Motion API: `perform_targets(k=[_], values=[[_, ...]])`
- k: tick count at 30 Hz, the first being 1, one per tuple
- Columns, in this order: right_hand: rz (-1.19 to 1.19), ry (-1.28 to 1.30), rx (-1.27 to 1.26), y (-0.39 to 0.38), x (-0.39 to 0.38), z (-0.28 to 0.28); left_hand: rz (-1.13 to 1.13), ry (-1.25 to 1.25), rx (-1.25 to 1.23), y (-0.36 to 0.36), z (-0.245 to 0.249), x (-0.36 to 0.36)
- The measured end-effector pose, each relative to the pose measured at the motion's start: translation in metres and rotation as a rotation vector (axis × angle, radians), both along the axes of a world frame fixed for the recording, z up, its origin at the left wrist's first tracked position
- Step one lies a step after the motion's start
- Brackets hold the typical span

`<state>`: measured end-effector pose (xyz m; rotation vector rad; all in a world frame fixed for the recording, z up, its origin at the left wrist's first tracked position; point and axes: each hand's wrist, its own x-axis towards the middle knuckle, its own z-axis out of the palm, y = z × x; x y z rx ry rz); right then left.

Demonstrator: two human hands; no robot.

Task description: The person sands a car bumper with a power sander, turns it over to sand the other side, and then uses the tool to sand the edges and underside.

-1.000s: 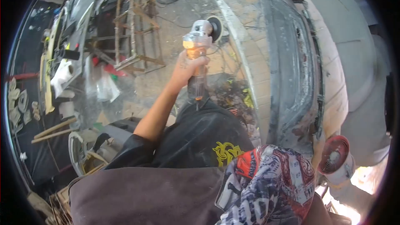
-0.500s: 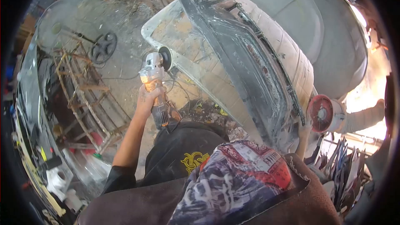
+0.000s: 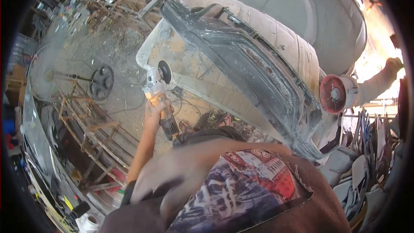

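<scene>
My left hand [image 3: 154,111] is wrapped around the orange and dark body of an angle grinder [image 3: 168,118]. A round dark disc [image 3: 164,71] is fitted at its head, close to the edge of a dusty padded panel [image 3: 207,92]. My right hand [image 3: 157,174] is a blur low in front of my body, over the dark clothing, its fingers smeared by motion. A long dark car bumper [image 3: 228,56], scuffed and coated with pale dust, rests across the padded panel to the right of the grinder. Neither hand touches the bumper.
A red-rimmed fan [image 3: 338,94] with a hose stands at the right. At the left are a rusty metal frame [image 3: 90,133] and a black wheel-shaped base [image 3: 101,82]. A cord [image 3: 125,110] lies on the floor. Stacked panels [image 3: 366,146] stand at far right.
My right hand has left the bumper's right end near the fan and swung left across my body. My left hand still holds the grinder. The view has shifted, and my feet now show.
</scene>
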<state>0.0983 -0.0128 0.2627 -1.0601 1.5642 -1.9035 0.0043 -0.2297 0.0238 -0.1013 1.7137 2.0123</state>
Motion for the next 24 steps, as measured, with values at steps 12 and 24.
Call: perform_targets(k=[12, 24], values=[[0.589, 0.335, -0.013, -0.152, -0.029, 0.025, 0.04, -0.021, -0.002, -0.027, -0.002, 0.019], [-0.066, 1.316, -0.205, -0.462, -0.01, 0.085, -0.087, 0.584, -0.36, -0.066, 0.01, 0.029]])
